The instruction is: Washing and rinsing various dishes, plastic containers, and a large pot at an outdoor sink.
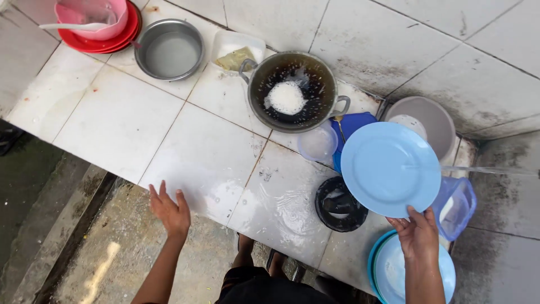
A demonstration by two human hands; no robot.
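My right hand grips the lower rim of a light blue plate and holds it up, facing me, above the wet tiles. A thin stream of water comes in from the right toward the plate. My left hand hovers open, fingers spread, over the edge of the white tiled ledge, holding nothing. Below my right wrist lies a stack of blue plates.
A dark wok with white foam sits at the back centre, a steel bowl and a pink bowl on red plates to its left. A grey basin, clear containers, a black round drain cover and a clear blue jug surround the plate.
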